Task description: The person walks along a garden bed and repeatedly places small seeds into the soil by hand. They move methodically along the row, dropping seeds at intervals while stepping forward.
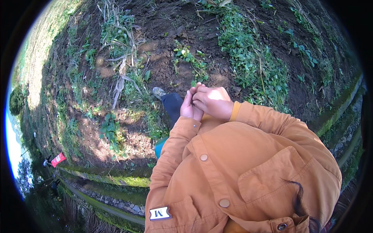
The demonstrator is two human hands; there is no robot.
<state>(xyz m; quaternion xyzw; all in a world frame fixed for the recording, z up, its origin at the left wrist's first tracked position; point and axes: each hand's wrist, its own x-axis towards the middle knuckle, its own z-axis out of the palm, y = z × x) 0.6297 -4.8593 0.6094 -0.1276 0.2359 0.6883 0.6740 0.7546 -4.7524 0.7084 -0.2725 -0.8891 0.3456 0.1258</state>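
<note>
My left hand (191,109) and my right hand (213,100) meet in front of my orange-brown jacket (221,163). The right hand's fingers curl over the left hand's fingertips. Whatever may lie between the fingers is hidden. A small green leaf (193,83) shows just past the fingertips, and I cannot tell whether it is touched. Beyond it, a low leafy vine plant (189,58) grows from dark, cloddy soil (163,64). My leg in dark trousers (172,106) and a patterned shoe (159,92) show left of the hands.
Dry corn stalks (121,78) lie among weeds at left. Green weeds (247,46) form a strip at right. Part of a teal object (159,148) shows beside my left sleeve. A mossy ledge (116,180) borders a stone-lined channel (122,205). A red sack (58,159) is near a distant person (46,162).
</note>
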